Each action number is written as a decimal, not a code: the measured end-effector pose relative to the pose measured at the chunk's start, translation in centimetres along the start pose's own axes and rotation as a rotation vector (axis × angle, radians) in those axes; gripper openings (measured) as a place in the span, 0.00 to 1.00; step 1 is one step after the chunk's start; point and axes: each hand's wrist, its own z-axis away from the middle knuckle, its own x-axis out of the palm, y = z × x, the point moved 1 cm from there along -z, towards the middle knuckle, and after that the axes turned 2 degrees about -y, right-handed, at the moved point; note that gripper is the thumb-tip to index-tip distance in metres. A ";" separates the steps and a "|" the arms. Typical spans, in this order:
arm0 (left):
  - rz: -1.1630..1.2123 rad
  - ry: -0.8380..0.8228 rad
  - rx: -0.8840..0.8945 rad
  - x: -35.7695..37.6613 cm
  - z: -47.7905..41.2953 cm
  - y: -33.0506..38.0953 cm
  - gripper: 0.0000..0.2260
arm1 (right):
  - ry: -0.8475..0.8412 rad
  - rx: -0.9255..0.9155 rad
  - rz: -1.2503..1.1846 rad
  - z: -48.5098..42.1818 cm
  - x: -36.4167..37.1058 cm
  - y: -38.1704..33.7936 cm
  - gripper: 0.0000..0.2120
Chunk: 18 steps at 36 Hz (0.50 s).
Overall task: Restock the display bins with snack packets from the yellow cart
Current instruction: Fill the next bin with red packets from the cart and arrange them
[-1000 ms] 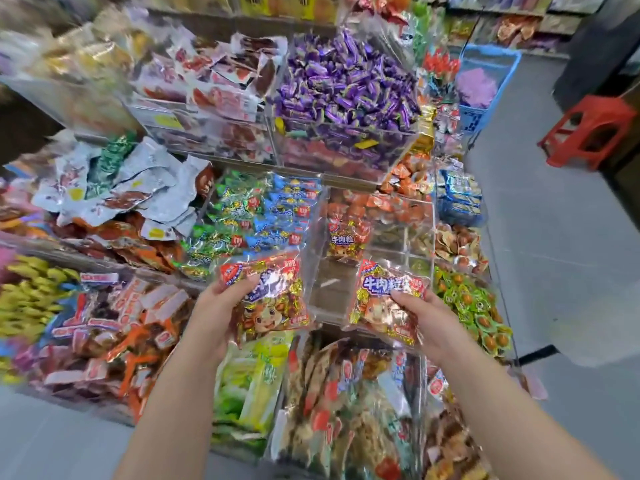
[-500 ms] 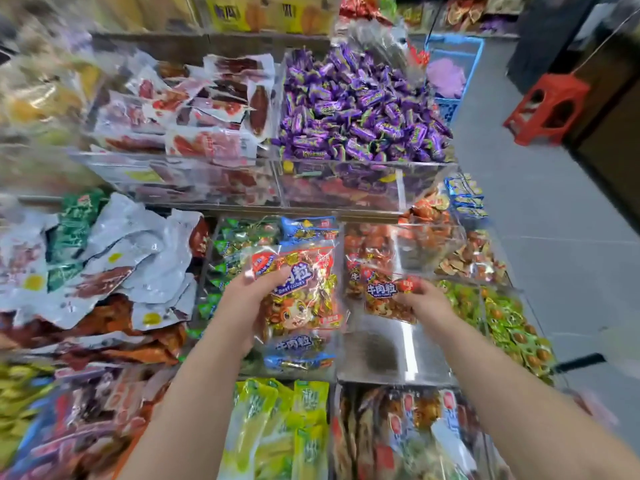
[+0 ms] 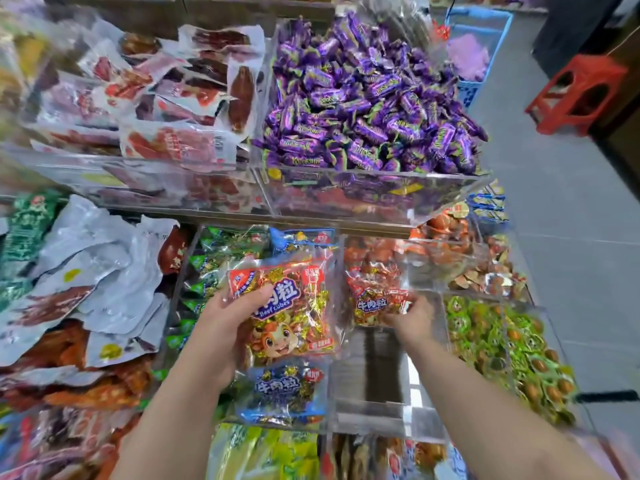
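The left hand (image 3: 228, 327) grips a red beef-cubes packet (image 3: 294, 306) by its left edge, thumb curled over the front; the packet is held upright, just above a blue beef-cubes packet (image 3: 285, 393) lying in the bin nearest the person; the right hand (image 3: 414, 318) pinches a smaller red beef packet (image 3: 375, 301) by its right side, fingers curled round it, at the far end of the neighbouring clear acrylic bin (image 3: 381, 407); whether this packet touches the bin floor I cannot tell; the two red packets sit side by side, apart; green-wrapped sweets (image 3: 502, 341) fill the bin further right; purple candies (image 3: 363, 98) are heaped on the tier above; a red stool (image 3: 578, 91) stands on the floor beyond.
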 end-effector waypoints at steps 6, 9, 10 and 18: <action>-0.009 0.009 -0.002 -0.1 0.0 -0.4 0.19 | -0.161 0.091 0.224 0.5 1.6 0.2 0.39; -0.011 0.011 -0.004 -0.2 0.1 -0.4 0.20 | -0.147 0.115 0.073 0.8 2.7 -1.0 0.32; -0.012 0.009 -0.005 -0.2 0.2 -0.4 0.21 | -0.134 0.130 0.040 0.9 3.0 -1.3 0.32; -0.065 -0.006 -0.033 -0.2 0.5 -0.4 0.26 | -0.106 0.181 0.148 2.2 2.2 -1.2 0.50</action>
